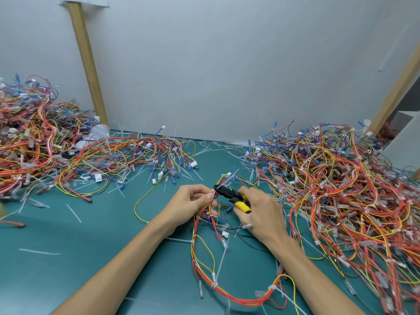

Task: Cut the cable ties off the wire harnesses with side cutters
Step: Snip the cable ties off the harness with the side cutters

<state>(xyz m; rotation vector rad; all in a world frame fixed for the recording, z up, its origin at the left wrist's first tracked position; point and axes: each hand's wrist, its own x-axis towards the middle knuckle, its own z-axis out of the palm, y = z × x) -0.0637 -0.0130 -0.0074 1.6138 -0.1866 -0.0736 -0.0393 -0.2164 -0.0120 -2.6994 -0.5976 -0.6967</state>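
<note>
Between both forearms: left hand pinches harness at top of its loop, fingers curled round wires. Opposite it, right hand grips cutters by yellow handles. Long axis of cutters runs from right hand up-left, black nose touching or just beside bundle at left fingertips. Jaw gap too small to read. Bundle there runs roughly toward and away from person, so blades look set to meet it crosswise. Rest of harness loops down over mat, white ties on it uncut. Tie at nose not clearly visible.
</note>
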